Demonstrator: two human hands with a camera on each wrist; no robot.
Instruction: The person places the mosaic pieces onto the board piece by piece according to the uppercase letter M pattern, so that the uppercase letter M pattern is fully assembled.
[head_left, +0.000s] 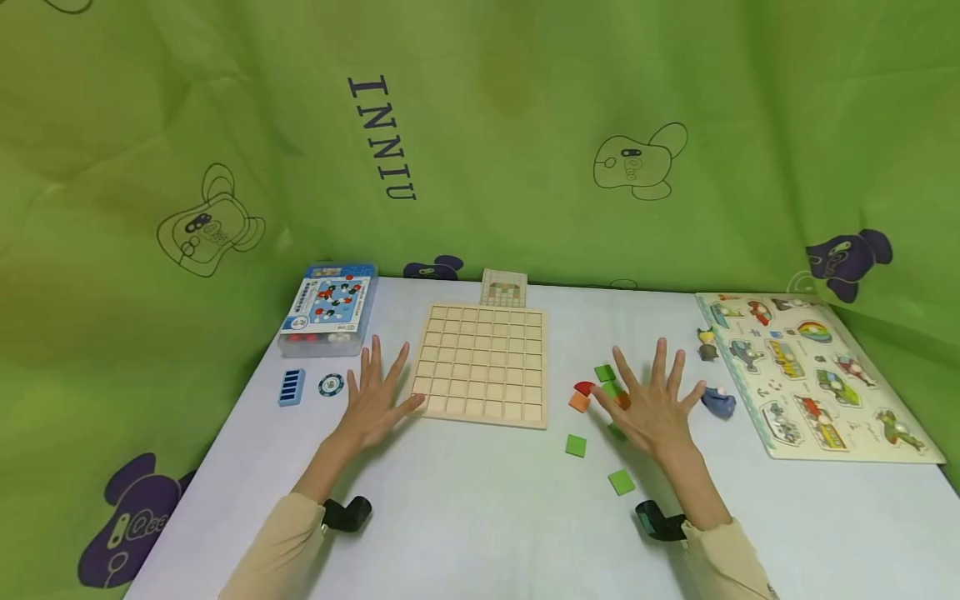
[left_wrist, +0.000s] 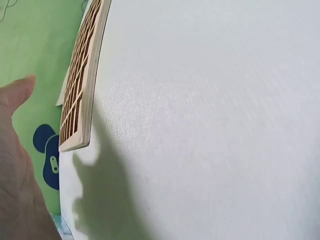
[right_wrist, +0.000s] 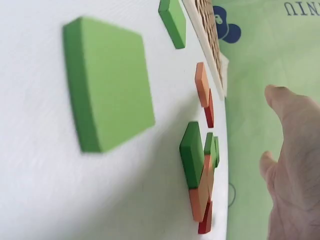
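Note:
My left hand point(head_left: 369, 408), fingers spread wide, is held over the table at the left side of a wooden grid board point(head_left: 480, 362). Its thumb overlaps the board's lower left corner in the head view, and its shadow falls on the table in the left wrist view. Fingers also splayed, my right hand point(head_left: 658, 414) hovers above loose tiles and partly covers them. Around it lie a green tile point(head_left: 576, 446), a nearer green tile point(head_left: 621, 482), an orange tile point(head_left: 579, 402) and a red piece point(head_left: 583, 387). Neither hand holds anything.
A pattern card point(head_left: 504, 288) lies behind the board. At left are a boxed molecule set point(head_left: 330, 310), a blue striped block point(head_left: 291, 387) and a round chip point(head_left: 331, 384). At right are a picture puzzle board point(head_left: 817, 375), a small figure point(head_left: 707, 343) and a blue figure point(head_left: 718, 404).

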